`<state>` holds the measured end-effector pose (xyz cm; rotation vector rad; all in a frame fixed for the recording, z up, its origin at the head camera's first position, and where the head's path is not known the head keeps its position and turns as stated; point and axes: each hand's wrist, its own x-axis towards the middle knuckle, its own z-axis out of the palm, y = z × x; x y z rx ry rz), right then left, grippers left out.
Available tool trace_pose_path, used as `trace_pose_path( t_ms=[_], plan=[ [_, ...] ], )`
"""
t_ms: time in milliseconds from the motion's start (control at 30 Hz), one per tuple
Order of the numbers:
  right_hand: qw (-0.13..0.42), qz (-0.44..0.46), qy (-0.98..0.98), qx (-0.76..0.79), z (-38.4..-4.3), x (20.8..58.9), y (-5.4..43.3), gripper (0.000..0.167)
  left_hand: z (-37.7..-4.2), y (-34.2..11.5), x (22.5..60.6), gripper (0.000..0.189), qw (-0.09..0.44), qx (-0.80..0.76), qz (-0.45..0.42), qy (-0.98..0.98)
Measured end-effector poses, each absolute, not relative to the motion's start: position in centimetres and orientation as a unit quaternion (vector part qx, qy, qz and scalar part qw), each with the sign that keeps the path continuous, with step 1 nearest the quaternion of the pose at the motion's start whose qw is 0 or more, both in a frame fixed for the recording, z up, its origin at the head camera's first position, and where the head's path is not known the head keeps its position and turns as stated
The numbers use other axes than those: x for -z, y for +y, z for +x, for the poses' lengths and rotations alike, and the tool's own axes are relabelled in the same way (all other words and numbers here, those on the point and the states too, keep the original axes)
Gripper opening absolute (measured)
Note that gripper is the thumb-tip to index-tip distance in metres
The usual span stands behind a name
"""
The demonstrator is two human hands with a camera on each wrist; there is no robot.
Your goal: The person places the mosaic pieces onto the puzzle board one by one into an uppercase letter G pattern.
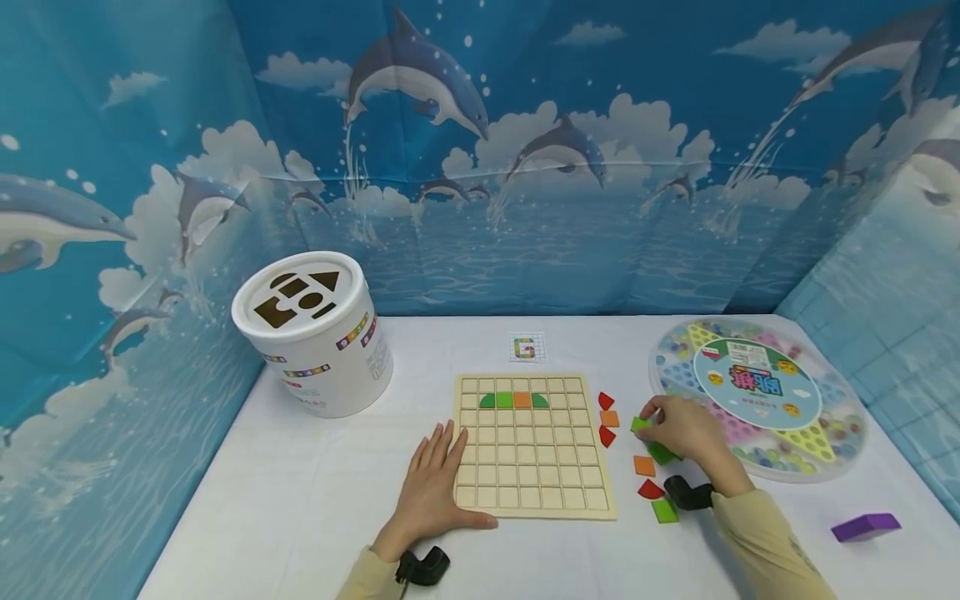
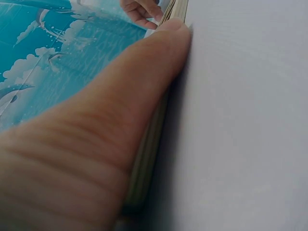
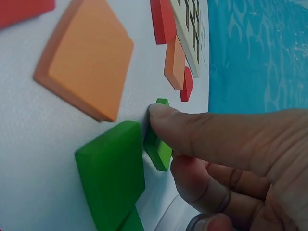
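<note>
A wooden grid board (image 1: 532, 475) lies on the white table. In its second row sit a green quarter-round (image 1: 487, 401), a green square (image 1: 504, 400), an orange square (image 1: 522, 400) and another green quarter-round (image 1: 539, 401). Along the board's lower left corner rests my left hand (image 1: 435, 483), fingers straight and thumb stretched by the front edge. My right hand (image 1: 686, 427), right of the board, pinches a light green square block (image 3: 162, 153) between thumb and fingers. Just below that hand lies a darker green block (image 3: 113, 168), with an orange square (image 1: 644, 466) nearby.
Several red and orange pieces, such as a red quarter-round (image 1: 651, 489), lie right of the board. A pattern card (image 1: 527, 347) is behind it. A white bucket (image 1: 337, 367) stands left, a round game board (image 1: 810, 400) lies right, and a purple block (image 1: 866, 527) sits front right.
</note>
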<state>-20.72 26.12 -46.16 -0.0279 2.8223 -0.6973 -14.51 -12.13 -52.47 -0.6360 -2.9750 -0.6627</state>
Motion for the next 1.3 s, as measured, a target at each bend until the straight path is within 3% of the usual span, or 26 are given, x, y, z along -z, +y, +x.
trace_pose_path(
  t_ms=[833,1100,1300],
  plan=[
    [0.077,-0.053,0.967,0.237,-20.3,46.4,25.7,0.028,-14.5,-12.2,52.7,0.129,0.025,0.219,-0.213,-0.952],
    [0.072,-0.069,0.956,0.276,-19.8,46.0,25.5,0.018,-14.6,-12.2,52.9,0.129,0.026,0.213,-0.213,-0.953],
    [0.020,-0.083,0.965,0.247,-19.5,45.4,24.1,0.012,-14.6,-12.3,52.8,0.130,0.018,0.204,-0.208,-0.956]
  ],
)
